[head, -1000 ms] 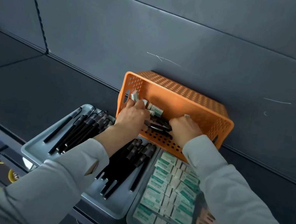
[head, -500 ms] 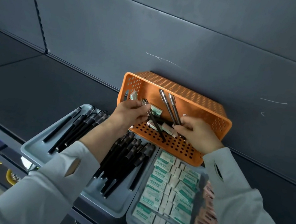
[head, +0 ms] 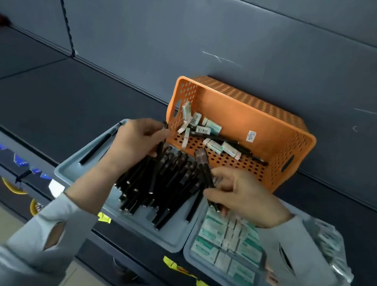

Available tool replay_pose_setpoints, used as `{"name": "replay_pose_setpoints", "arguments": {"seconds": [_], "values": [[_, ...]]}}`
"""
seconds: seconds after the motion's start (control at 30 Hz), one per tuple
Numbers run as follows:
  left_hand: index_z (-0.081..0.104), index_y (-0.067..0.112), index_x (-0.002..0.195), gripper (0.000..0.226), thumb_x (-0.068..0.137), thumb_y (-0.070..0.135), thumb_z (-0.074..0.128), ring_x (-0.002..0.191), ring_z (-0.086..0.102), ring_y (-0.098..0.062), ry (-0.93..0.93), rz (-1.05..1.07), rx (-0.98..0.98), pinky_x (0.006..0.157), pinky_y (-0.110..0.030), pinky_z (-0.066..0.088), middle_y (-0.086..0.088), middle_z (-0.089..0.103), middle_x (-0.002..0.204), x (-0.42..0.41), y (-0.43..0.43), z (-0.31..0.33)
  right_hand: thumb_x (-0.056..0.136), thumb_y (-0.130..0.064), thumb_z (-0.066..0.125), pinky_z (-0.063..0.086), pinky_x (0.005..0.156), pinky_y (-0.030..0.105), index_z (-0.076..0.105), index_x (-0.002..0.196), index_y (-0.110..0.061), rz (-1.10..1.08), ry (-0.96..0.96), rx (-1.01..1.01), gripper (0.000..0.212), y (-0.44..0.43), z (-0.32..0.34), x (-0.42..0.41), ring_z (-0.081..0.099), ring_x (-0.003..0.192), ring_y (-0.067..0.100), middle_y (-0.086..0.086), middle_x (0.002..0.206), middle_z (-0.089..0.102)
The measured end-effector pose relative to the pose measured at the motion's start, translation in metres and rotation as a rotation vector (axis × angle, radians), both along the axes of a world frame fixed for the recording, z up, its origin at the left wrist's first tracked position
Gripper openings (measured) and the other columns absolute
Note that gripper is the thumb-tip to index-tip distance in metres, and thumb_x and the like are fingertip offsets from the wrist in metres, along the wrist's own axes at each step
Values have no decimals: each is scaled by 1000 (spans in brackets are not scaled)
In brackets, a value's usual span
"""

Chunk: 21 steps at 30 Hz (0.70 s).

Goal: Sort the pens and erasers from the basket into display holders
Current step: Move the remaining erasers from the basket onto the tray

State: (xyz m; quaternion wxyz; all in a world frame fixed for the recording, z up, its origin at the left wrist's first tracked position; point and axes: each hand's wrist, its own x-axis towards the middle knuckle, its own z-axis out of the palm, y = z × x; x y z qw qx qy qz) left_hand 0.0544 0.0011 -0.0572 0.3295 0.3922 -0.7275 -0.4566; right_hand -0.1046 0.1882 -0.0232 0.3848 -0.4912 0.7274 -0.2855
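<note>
At frame centre, the left hand (head: 137,141) curls its grip around one black pen (head: 156,170) above the grey pen tray (head: 167,237). To its lower right, the right hand (head: 245,197) pinches dark pens (head: 204,170). Behind both, the orange basket (head: 249,108) lies tipped on its side and holds erasers (head: 212,129) and loose pens (head: 217,139).

The orange basket (head: 249,110) lies tipped against the back wall (head: 201,21), mouth open toward the near side, erasers (head: 212,128) littering its lower wall. The left hand (head: 135,142), gripping a pen (head: 156,170), and the right hand (head: 241,193), holding pens (head: 205,172), crowd that opening. A pen heap (head: 163,188) fills the grey tray (head: 68,170) below; dark bare shelf (head: 54,96) lies open to the left.
</note>
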Motion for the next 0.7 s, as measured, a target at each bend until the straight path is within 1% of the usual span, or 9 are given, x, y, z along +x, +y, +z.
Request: {"name": "replay_pose_setpoints", "arguments": {"seconds": [0.1, 0.17, 0.23, 0.33, 0.43, 0.5, 0.57, 0.63, 0.7], "values": [[71, 18, 85, 12, 86, 30, 70, 46, 63, -12, -213, -53, -158, 61, -31, 57, 11, 67, 63, 9, 5, -10, 90, -22, 67, 45, 50, 16, 37, 142, -16, -48, 63, 64, 60, -5, -13, 32, 64, 52, 9, 2, 78, 69], [71, 17, 93, 14, 86, 30, 70, 55, 67, -15, -305, -68, -287, 63, -33, 56, 5, 73, 79, 5, 11, -13, 90, -26, 67, 48, 51, 18, 35, 142, -19, -83, 124, 56, 62, -13, -20, 46, 68, 54, 10, 1, 80, 70], [70, 16, 103, 23, 82, 26, 73, 75, 68, -22, -386, -82, -473, 68, -32, 52, -2, 71, 91, 1, 14, -18, 89, -34, 66, 53, 60, 23, 42, 138, -19, -97, 249, 30, 56, -20, -26, 53, 70, 60, 10, -1, 82, 70], [70, 14, 112, 40, 74, 14, 79, 96, 63, -32, -375, -196, -604, 79, -38, 52, -7, 67, 106, 2, 14, -32, 92, -31, 62, 51, 70, 20, 51, 135, -17, -80, 418, 16, 47, -28, -29, 57, 70, 68, 8, 1, 88, 71], [72, 12, 109, 38, 72, 11, 81, 99, 62, -34, -377, -260, -666, 84, -42, 53, -6, 67, 108, 6, 10, -39, 94, -22, 60, 48, 66, 14, 54, 133, -13, -51, 395, 65, 40, -33, -23, 56, 69, 66, 1, 5, 91, 72], [72, 11, 107, 36, 72, 11, 81, 98, 62, -34, -354, -282, -693, 84, -42, 53, -7, 68, 108, 6, 3, -37, 95, -19, 59, 50, 67, 15, 53, 135, -14, -92, 326, 58, 40, -34, -13, 47, 68, 63, 0, 1, 91, 72], [73, 10, 105, 31, 75, 11, 80, 94, 63, -34, -280, -299, -714, 79, -43, 55, -7, 68, 107, 2, -5, -28, 97, -16, 56, 53, 75, 24, 56, 132, -14, -192, 370, 14, 35, -33, -2, 23, 71, 74, 9, 0, 97, 69], [74, 9, 103, 24, 79, 7, 75, 92, 64, -32, -207, -344, -754, 76, -41, 55, -8, 68, 105, -12, -12, -17, 97, -9, 51, 50, 90, 31, 57, 132, -14, -289, 579, 12, 36, -36, 5, -12, 67, 99, 22, 8, 113, 67], [72, 7, 105, 23, 83, 3, 69, 94, 64, -31, -226, -401, -797, 76, -40, 55, -10, 68, 105, -40, -18, -8, 95, -2, 47, 45, 100, 35, 53, 137, -16, -344, 744, 86, 45, -41, 2, -46, 57, 116, 30, 13, 129, 60]]}}
